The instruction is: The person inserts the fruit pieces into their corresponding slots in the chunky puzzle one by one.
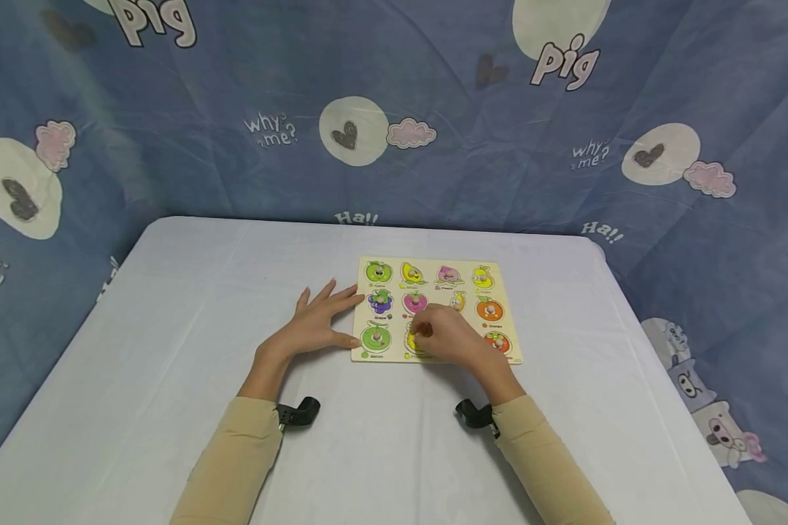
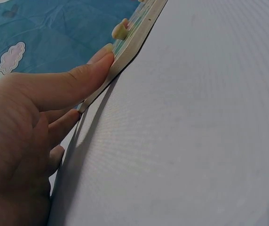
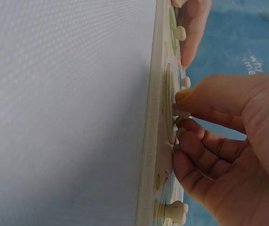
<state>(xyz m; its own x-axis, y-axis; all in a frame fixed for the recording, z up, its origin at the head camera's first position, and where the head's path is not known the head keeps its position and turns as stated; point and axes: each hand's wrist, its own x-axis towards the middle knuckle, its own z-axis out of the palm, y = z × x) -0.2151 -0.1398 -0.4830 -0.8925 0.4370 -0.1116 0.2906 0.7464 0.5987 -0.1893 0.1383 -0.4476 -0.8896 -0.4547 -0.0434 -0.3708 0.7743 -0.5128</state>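
A wooden fruit puzzle board (image 1: 396,321) lies on the table, its knobbed pieces set in rows. My left hand (image 1: 315,321) is at the board's left side with fingers spread; the thumb and fingertips touch its edge, as the left wrist view also shows. Over the bottom row, my right hand (image 1: 453,335) pinches the knob (image 3: 182,112) of a yellow puzzle piece (image 1: 411,344) between thumb and fingers. In the right wrist view that piece stands slightly proud of the board. The right hand covers part of the board, including most of this piece.
A white cloth covers the table (image 1: 171,350). Behind and beside it hangs a blue printed curtain (image 1: 236,73). Neighbouring pieces with raised knobs, such as the green melon (image 1: 376,337) and the red tomato (image 1: 497,341), sit near the right hand.
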